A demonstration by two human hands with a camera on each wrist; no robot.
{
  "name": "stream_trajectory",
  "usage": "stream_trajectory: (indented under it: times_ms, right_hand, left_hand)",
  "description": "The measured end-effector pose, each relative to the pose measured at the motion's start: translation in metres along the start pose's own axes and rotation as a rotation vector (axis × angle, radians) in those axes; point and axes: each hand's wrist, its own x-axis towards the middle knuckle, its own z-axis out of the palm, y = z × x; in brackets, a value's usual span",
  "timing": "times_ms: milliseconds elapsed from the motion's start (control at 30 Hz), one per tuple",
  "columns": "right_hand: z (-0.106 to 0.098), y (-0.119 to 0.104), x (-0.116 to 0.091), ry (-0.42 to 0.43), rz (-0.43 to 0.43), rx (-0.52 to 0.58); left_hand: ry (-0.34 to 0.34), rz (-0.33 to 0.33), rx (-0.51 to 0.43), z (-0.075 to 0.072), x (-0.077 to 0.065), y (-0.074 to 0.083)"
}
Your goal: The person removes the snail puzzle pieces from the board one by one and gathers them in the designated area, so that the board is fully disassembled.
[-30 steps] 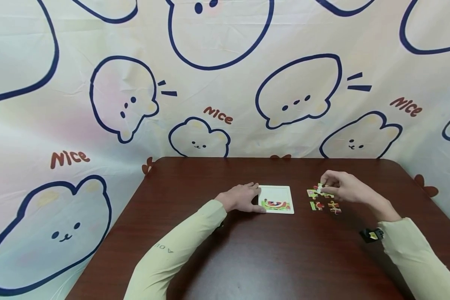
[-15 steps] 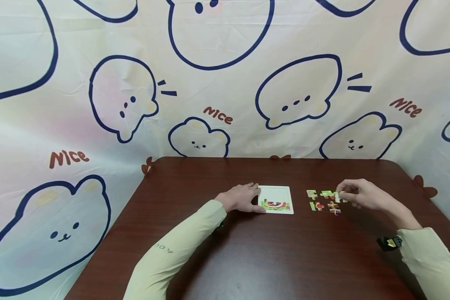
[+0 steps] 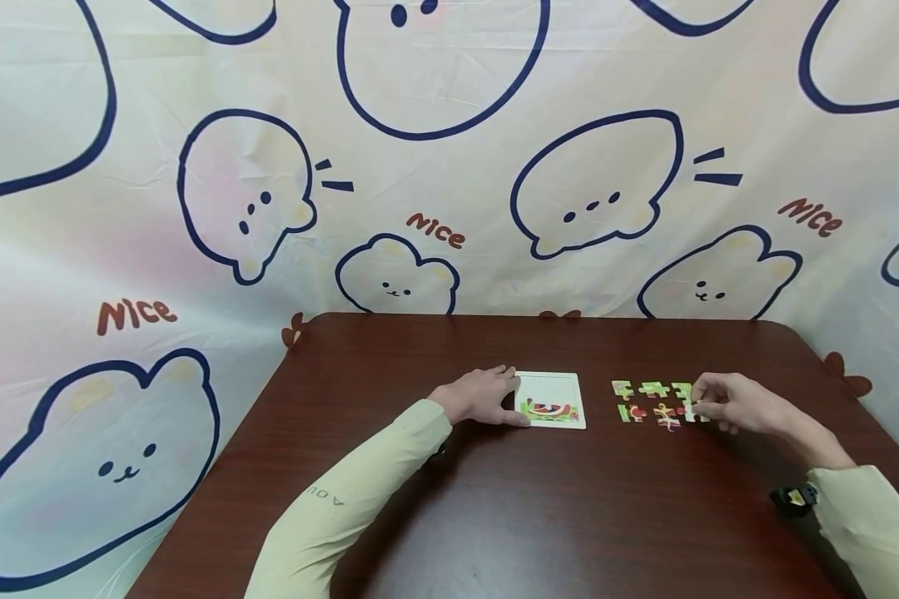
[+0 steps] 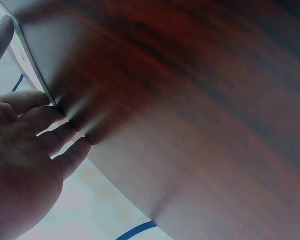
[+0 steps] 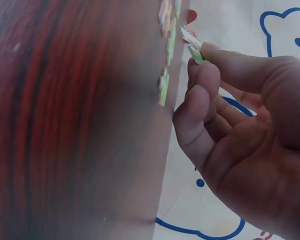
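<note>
My right hand (image 3: pixel 742 405) pinches a jigsaw piece (image 5: pixel 192 46) between thumb and curled fingers, just off the table in the right wrist view. Below it and to its left lie several loose jigsaw pieces in two rows, among them a green piece (image 3: pixel 653 388), a green-and-red piece (image 3: pixel 633 413) and an orange-patterned piece (image 3: pixel 668 413). My left hand (image 3: pixel 481 397) rests at the left edge of a white puzzle board (image 3: pixel 548 387), fingers stretched out, thumb at the board's lower left corner. Joined pieces with a colourful picture (image 3: pixel 550 410) fill the board's lower part.
Dark brown wooden table (image 3: pixel 509 516) under everything. Behind and beside it hangs a pale cloth (image 3: pixel 434 183) with blue outlined bears. A black wrist device (image 3: pixel 794 499) sits at the right sleeve.
My right hand has moved right and then nearer with the pinched piece, past a green piece now lying at the back row's right end. The left hand and board stay put.
</note>
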Motion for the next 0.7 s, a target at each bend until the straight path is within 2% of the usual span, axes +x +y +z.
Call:
stream_trajectory:
  times_ms: [300, 700]
  right_hand:
    - [-0.0009, 0.0097, -0.0026, -0.041, 0.020, -0.020]
    - [0.0038, 0.0097, -0.0007, -0.016, 0.084, -0.087]
  left_hand:
    - [0.003, 0.007, -0.001, -0.0015, -0.0018, 0.0008]
    - [0.005, 0.009, 0.016, 0.0009, 0.0008, -0.0007]
